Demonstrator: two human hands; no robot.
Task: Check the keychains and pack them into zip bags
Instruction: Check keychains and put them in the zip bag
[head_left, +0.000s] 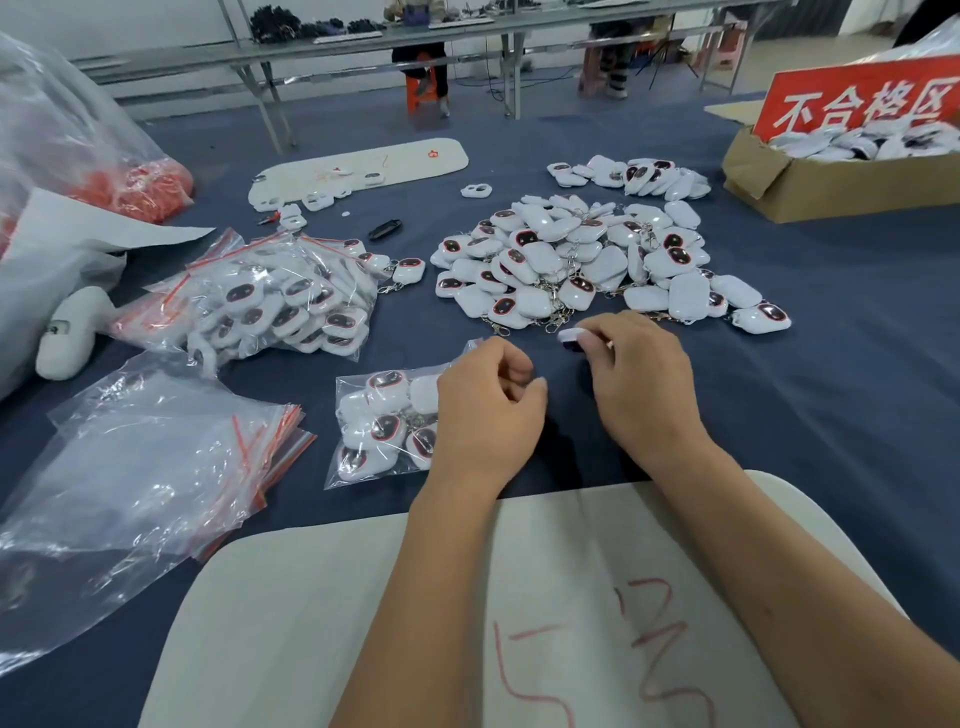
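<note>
From the head camera, a table (831, 415) with a dark blue cloth carries a big heap of loose white keychains (582, 260) in the middle. The right hand (641, 379) is at the near edge of this heap, and its fingers are curled and pinch one white keychain (570, 334) at the tips. The left hand (488, 410) is just beside it, over the right edge of a small zip bag (382, 428) that lies flat on the cloth with several keychains inside. Its fingers are loosely curled; I cannot tell if they pinch the bag's edge. Farther left lies a pile of filled zip bags (270, 301), and nearer to the person a stack of empty zip bags (156, 457) with red strips. At the far right stands a cardboard box (831, 182) with a red sign (857, 98), and white pieces fill it. A pale board (311, 597) with red marks lies under both forearms.
</note>
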